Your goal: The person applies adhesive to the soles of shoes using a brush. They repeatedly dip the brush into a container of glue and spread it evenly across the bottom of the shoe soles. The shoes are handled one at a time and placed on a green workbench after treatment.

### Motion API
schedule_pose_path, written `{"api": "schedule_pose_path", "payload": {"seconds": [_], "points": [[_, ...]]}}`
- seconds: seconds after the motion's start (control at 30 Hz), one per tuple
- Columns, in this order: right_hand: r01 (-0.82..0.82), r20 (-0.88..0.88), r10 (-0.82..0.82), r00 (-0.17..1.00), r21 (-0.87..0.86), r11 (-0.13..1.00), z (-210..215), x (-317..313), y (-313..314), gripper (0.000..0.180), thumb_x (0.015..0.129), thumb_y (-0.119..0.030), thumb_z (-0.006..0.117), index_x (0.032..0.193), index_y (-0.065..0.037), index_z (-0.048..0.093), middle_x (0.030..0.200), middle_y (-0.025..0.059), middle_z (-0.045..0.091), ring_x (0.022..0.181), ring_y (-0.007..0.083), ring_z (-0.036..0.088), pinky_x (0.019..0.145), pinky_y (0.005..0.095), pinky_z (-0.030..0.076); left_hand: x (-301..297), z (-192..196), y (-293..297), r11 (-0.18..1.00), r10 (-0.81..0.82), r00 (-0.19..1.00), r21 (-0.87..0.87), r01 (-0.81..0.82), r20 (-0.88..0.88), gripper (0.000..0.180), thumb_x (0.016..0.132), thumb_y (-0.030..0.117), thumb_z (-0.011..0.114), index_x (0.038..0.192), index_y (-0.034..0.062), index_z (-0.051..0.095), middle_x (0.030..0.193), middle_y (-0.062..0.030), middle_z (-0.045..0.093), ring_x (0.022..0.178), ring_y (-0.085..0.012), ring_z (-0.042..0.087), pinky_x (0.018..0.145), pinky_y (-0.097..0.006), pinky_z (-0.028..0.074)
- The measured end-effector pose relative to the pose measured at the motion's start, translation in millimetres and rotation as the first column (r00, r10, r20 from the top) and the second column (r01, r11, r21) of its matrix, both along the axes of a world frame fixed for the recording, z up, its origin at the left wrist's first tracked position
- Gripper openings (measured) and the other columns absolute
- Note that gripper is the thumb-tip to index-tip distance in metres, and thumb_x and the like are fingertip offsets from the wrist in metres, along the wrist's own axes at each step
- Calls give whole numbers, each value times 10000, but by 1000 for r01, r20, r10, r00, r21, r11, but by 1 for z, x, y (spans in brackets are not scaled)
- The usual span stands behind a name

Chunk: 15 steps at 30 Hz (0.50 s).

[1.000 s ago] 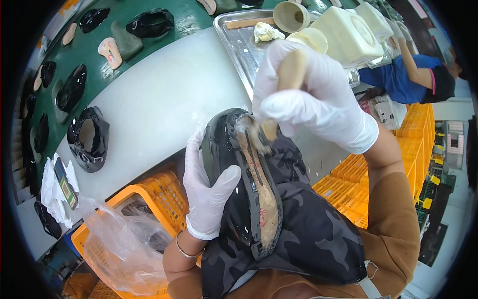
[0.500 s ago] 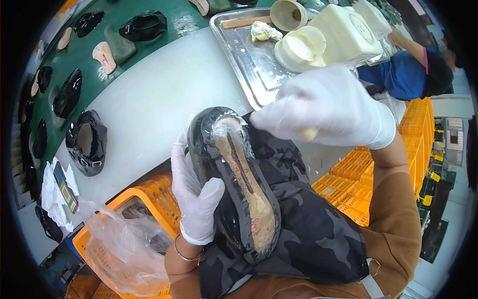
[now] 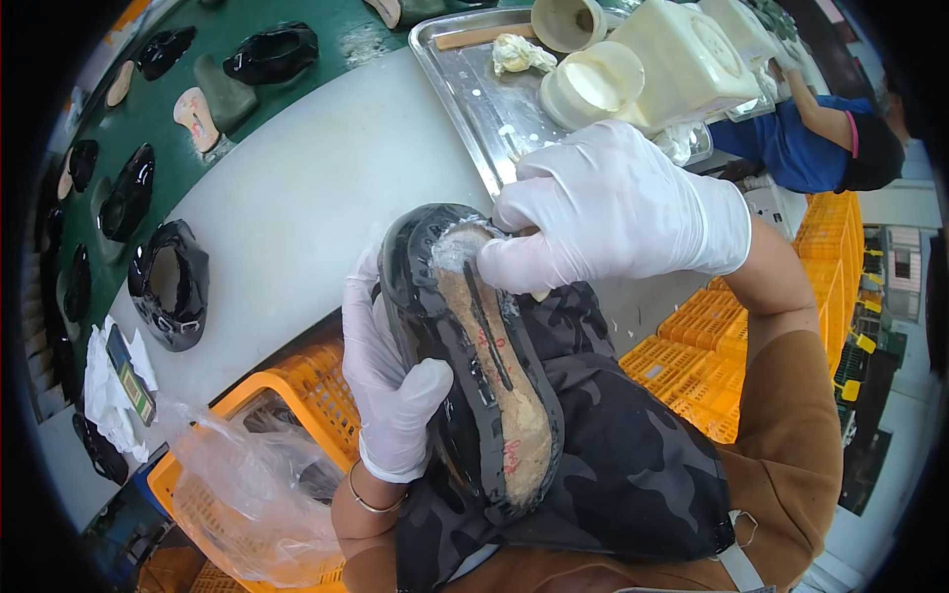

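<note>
A glossy black shoe (image 3: 547, 415) lies sole up over my lap, its tan insole board bare in the middle with a dark lengthwise strip and red marks. White paste (image 3: 453, 249) coats the far end of the sole. My left hand (image 3: 400, 420), in a white glove, grips the shoe's left side, thumb on the near edge and fingers around the far side. My gloved right hand (image 3: 613, 212) is closed in a pinch at the far end of the sole, by the paste. Only a small pale tip of what it holds shows below the fingers; the rest is hidden.
A metal tray (image 3: 465, 109) ahead holds a tub of white paste (image 3: 593, 87), another cup and a white jug (image 3: 682, 64). Black shoe uppers (image 3: 170, 285) stand at left. Orange crates (image 3: 692, 346) are at right; an orange basket (image 3: 321, 385) with plastic is at left. Another person (image 3: 806, 143) works at far right.
My right hand has moved left and slightly down, from above the right side onto the far end of the sole. My left hand keeps its grip; the shoe has barely shifted.
</note>
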State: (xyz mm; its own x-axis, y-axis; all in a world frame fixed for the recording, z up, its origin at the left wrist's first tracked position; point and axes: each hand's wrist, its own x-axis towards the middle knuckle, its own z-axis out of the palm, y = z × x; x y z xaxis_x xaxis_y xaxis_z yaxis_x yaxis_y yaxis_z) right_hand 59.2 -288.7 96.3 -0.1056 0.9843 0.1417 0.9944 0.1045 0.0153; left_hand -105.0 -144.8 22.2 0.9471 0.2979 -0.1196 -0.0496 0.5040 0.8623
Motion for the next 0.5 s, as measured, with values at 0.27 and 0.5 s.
{"api": "schedule_pose_path", "payload": {"seconds": [0.27, 0.5], "points": [[25, -11, -25, 1000, 29, 999, -8, 0, -2, 151, 720, -192, 587, 863, -214, 544, 591, -1, 439, 543, 184, 554, 387, 302, 408, -1, 5, -2, 1000, 26, 996, 1, -26, -85, 842, 652, 143, 640, 1349, -59, 212, 1250, -144, 438, 1153, -214, 447, 996, -327, 339], [263, -711, 150, 687, 435, 861, 16, 7, -20, 312, 703, -46, 709, 973, -66, 554, 810, 79, 630, 647, 192, 588, 576, 316, 480, -5, 2, 0, 998, 47, 998, -34, -49, -47, 808, 654, 70, 590, 1357, -48, 208, 1265, -128, 436, 1166, -202, 438, 1003, -321, 331]]}}
